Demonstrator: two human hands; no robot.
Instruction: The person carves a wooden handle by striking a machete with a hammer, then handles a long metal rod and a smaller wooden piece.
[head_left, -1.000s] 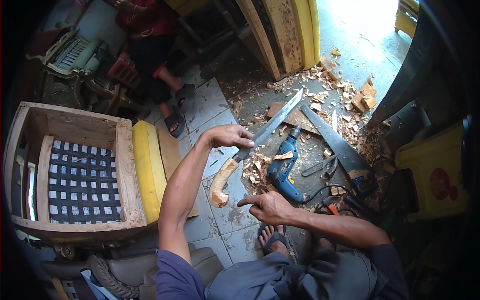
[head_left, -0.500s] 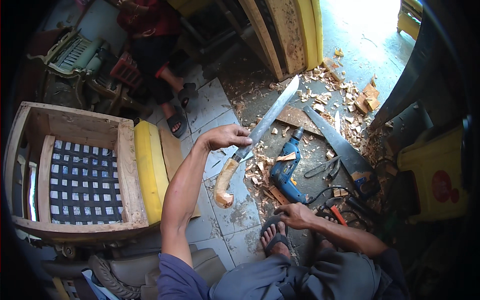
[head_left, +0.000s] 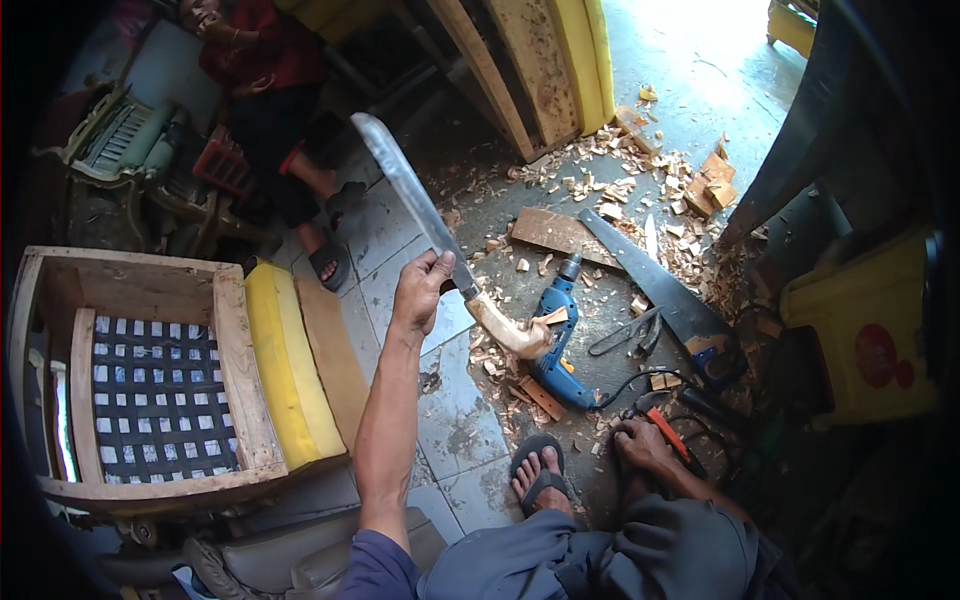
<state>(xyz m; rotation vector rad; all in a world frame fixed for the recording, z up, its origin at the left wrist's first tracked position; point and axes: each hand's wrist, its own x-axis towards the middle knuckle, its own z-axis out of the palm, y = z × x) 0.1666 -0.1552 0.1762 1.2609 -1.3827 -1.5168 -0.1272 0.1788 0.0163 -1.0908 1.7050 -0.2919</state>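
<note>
Big knife (head_left: 420, 213): was pinched at blade by left hand (head_left: 420, 292), near wooden handle (head_left: 503, 325); tip had swung leftward, handle end overlapping drill (head_left: 563, 383) in view. Right hand (head_left: 645, 446): had moved beside orange-handled tool (head_left: 672, 436), grip unclear. Knife handle thus stayed ungripped.
</note>
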